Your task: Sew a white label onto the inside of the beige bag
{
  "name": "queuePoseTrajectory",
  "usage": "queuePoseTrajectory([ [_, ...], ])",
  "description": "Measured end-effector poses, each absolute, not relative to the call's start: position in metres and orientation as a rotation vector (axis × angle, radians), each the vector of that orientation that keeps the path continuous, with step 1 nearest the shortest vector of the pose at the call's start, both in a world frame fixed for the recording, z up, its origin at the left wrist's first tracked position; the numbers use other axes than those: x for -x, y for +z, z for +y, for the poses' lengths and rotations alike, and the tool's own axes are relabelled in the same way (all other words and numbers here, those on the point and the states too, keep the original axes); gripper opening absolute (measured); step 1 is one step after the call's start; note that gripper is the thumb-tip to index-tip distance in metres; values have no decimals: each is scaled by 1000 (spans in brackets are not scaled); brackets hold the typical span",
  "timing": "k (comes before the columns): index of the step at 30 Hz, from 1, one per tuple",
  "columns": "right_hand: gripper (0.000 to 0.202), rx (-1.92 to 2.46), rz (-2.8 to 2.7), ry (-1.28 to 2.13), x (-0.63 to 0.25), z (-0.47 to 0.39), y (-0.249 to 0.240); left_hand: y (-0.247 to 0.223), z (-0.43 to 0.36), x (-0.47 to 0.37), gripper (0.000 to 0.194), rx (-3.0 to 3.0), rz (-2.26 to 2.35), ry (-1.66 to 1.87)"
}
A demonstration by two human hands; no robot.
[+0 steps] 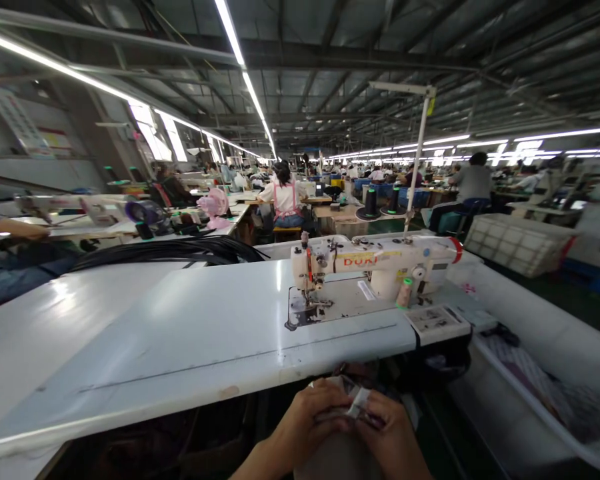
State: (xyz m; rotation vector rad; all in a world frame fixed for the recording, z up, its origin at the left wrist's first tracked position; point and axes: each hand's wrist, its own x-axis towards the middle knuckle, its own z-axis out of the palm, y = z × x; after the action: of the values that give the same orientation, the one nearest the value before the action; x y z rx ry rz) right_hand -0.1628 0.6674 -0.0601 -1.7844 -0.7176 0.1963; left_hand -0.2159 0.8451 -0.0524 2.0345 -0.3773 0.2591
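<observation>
Left hand: my left hand (300,423) sits low at 6 o'clock, below the table edge, wrist coming up from the bottom, knuckles up, fingers curled in and pinched on the cloth (353,400).
Right hand: my right hand (393,433) meets it from 5 o'clock, back of the hand toward me, fingers folded tight on the same cloth, thumb side touching my left fingertips.
Cloth: a small pale folded piece with a dark patterned part, held between both hands in my lap area, just under the table's near edge; more grey fabric hangs below my hands.
Table: the white table (180,333) spreads from 9 to 1 o'clock in front of me, glossy, with a seam line running across it.
Machine: a white sewing machine (375,263) stands at 1 o'clock on the table, well apart from my hands, needle end to the left, handwheel to the right.
Spool: a green-topped spool (405,292) stands just beside the machine base.
Panel: a flat control panel (437,320) lies at the table's right end.
Bin: a white trough (545,333) at 3 o'clock holds patterned fabric.
Co-worker: a person's arm (15,230) rests at 10 o'clock on the next bench.
Others: seated people work at 12 o'clock, far off.
</observation>
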Motion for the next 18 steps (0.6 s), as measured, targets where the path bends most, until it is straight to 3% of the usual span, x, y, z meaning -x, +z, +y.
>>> queuePoseTrajectory([
  [3,18,1740,-712,260,163,665,-59,-67,848,217,39,-1962,-238,288],
  [7,59,1817,-605,296,123,635,-55,-68,852,218,25,-1904,-176,268],
  [12,37,2302,-506,-89,25,626,-67,-72,858,210,25,-1891,-176,242],
  [18,22,2625,-484,-222,-57,673,-84,-89,862,194,25,-1983,-287,315],
])
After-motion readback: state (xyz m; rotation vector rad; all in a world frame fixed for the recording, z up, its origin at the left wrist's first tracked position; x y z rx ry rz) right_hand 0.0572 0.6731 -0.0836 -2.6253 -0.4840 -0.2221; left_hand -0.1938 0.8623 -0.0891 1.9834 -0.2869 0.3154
